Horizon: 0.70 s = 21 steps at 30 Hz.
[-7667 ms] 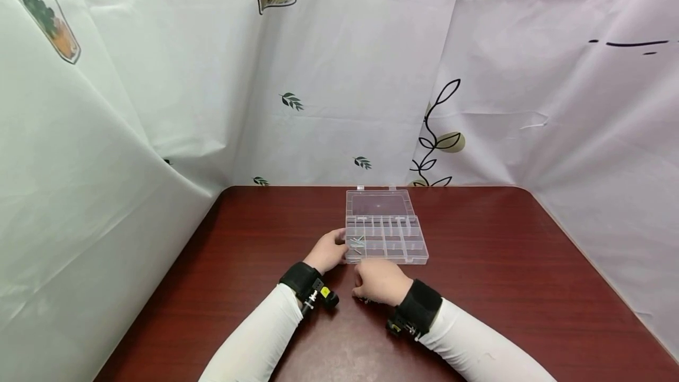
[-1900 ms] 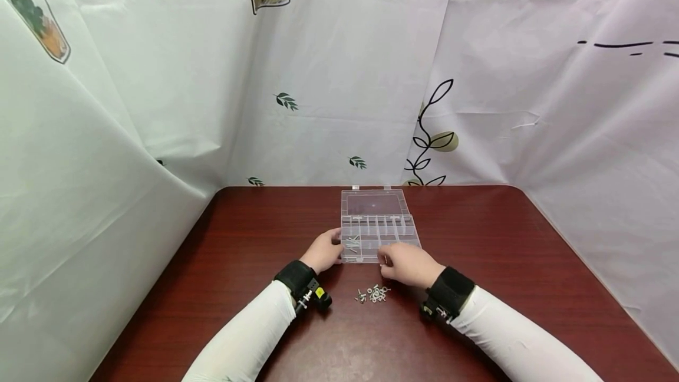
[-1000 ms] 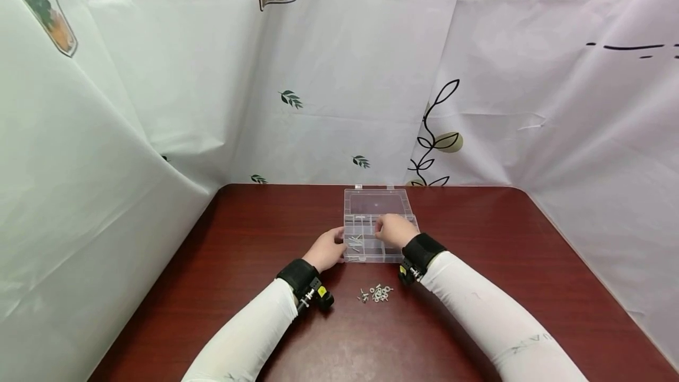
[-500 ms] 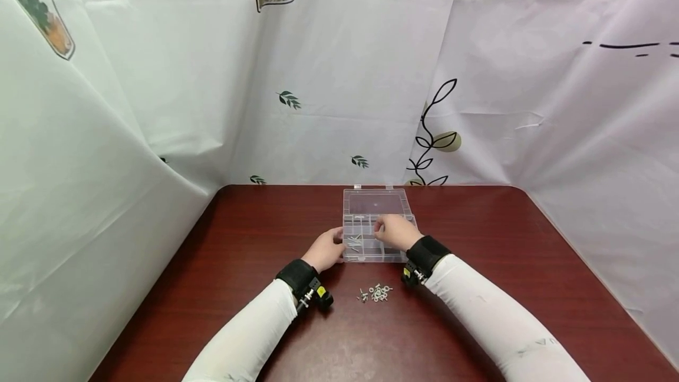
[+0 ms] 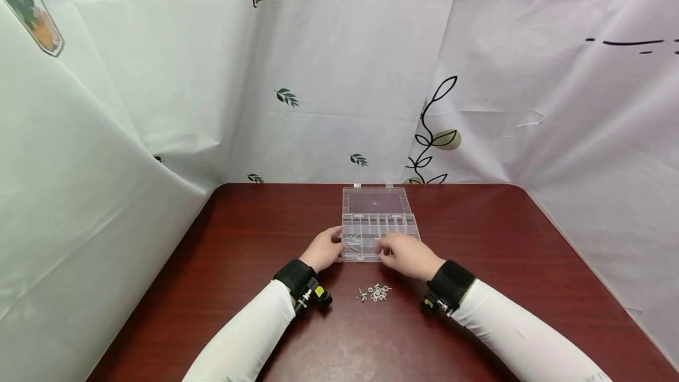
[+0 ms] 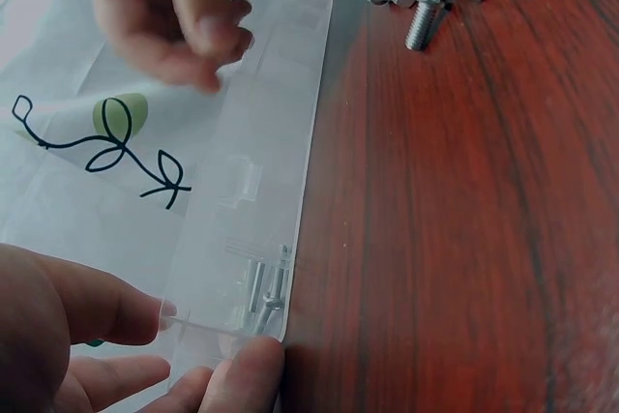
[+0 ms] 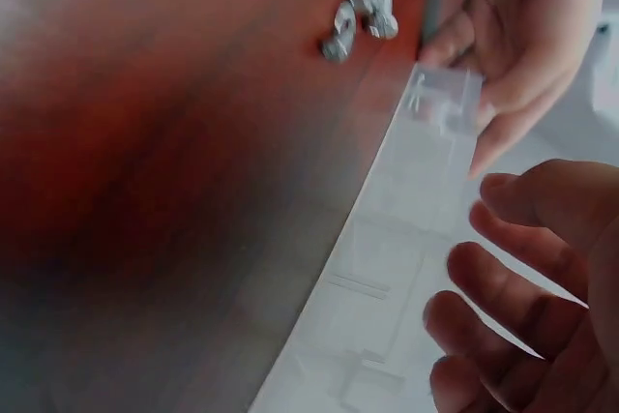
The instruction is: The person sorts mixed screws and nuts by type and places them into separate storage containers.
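Observation:
A clear plastic compartment box (image 5: 367, 258) stands on the table with its lid (image 5: 375, 200) folded back. My left hand (image 5: 322, 249) grips the box's left side; in the left wrist view its thumb and fingers (image 6: 247, 374) pinch the corner wall. Long thin screws (image 5: 352, 241) lie in the left compartments. Above the front middle of the box hovers my right hand (image 5: 409, 254), its fingers (image 7: 484, 282) loosely bent and spread in the right wrist view, holding nothing visible. It hides part of the front compartments. Just in front of the box lies a pile of nuts and screws (image 5: 379, 293).
A dark red wooden table (image 5: 276, 211) carries the box. Behind and beside it hang white printed curtains (image 5: 339, 75). A shorter screw (image 6: 421, 21) lies at the pile's edge. Black wrist cameras (image 5: 321, 298) sit close over the table.
My right hand went from the loose pile to the box, reached over its rear compartments, then drew back toward the front. More of the pile shows. My left hand keeps its hold.

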Available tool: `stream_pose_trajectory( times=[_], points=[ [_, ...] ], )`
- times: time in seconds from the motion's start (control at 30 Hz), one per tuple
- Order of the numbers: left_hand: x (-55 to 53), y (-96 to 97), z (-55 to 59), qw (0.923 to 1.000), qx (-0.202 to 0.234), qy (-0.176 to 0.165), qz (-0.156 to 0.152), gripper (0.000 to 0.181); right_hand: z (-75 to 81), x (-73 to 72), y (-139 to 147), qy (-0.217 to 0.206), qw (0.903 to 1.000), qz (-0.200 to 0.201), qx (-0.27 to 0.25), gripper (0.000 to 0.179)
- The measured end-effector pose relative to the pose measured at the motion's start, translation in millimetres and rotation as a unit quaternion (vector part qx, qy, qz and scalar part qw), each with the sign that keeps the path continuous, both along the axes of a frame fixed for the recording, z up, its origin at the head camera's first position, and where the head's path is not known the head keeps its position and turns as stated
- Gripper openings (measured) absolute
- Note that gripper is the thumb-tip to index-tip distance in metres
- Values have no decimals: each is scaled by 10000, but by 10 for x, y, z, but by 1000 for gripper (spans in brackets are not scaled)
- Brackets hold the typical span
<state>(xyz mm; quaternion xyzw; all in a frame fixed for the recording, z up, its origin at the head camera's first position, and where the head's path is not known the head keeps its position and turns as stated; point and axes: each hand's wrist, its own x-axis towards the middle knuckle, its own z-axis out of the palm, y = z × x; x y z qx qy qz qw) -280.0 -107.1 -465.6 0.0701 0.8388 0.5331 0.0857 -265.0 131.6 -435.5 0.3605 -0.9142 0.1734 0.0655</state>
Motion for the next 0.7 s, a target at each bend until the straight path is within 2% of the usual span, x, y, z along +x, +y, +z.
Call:
stream_pose_trajectory(
  times=[0.07,0.17,0.23,0.47,0.7],
  points=[
    [2,-4,2,10000,5,9,16,55,23,81,7,357,9992,103,146,2],
    [0,-9,0,10000,-21,10,11,55,58,172,10,637,9975,199,240,3],
    [-1,-13,-4,10000,-46,11,-4,55,70,215,-1,626,9971,325,283,4],
    [7,-16,4,9999,-124,-1,-44,56,26,251,-46,391,9907,1212,483,6],
    [14,-10,29,9999,-130,-24,-49,56,-1,252,-53,327,9861,1450,746,8]
  ],
)
